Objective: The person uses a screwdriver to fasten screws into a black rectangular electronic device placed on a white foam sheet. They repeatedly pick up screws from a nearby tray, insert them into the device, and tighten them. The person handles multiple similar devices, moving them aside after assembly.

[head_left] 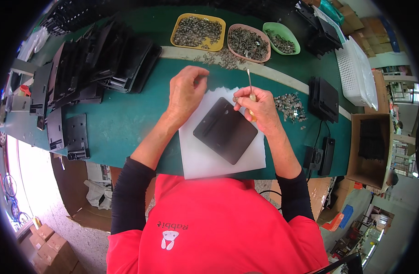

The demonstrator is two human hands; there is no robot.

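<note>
A flat black panel point(225, 132) with rounded corners lies on a white foam sheet point(191, 160) in front of me. My right hand point(260, 108) is closed round a screwdriver point(252, 98) with a pale yellow handle, its thin metal shaft pointing up and away. That hand is over the panel's right corner. My left hand point(186, 90) hovers at the sheet's far left corner, fingers curled in; anything between the fingertips is hidden. Just beyond it, small loose metal parts point(225, 58) lie scattered on the pale strip across the green table point(113, 132).
Yellow point(176, 40), pink point(267, 55) and green point(297, 45) trays of small metal parts stand at the back. Black housings point(122, 59) are stacked at left. A metal-parts pile point(289, 107), black box-shaped units point(323, 98) and a cardboard box point(376, 171) are at right.
</note>
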